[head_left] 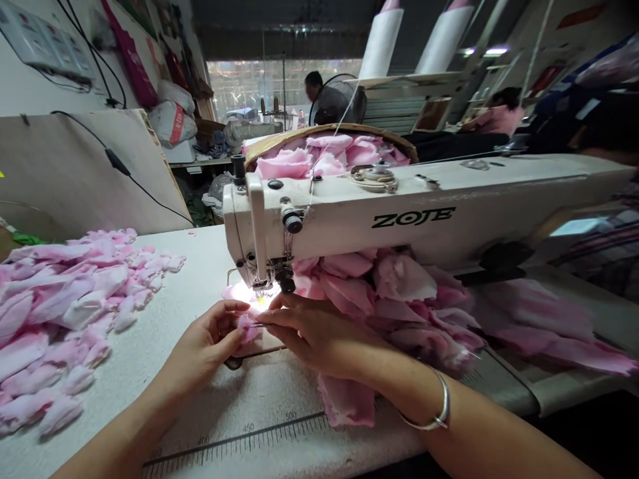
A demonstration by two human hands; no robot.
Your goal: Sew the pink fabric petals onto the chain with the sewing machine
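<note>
A white sewing machine (399, 213) stands on the table, its lit needle area (260, 293) just beyond my fingers. My left hand (207, 346) pinches a small pink fabric piece (246, 326) in front of the needle. My right hand (309, 332) lies flat beside it, fingertips pressing the same piece; a silver bangle (439, 409) circles that wrist. A heap of joined pink fabric petals (399, 293) trails from under the machine arm to the right.
Loose pink petals (60, 313) are piled at the table's left. A basket of pink fabric (329, 153) sits behind the machine, with two white thread cones (382, 40) above. A ruler strip (239, 439) runs along the table's near edge. People sit in the background.
</note>
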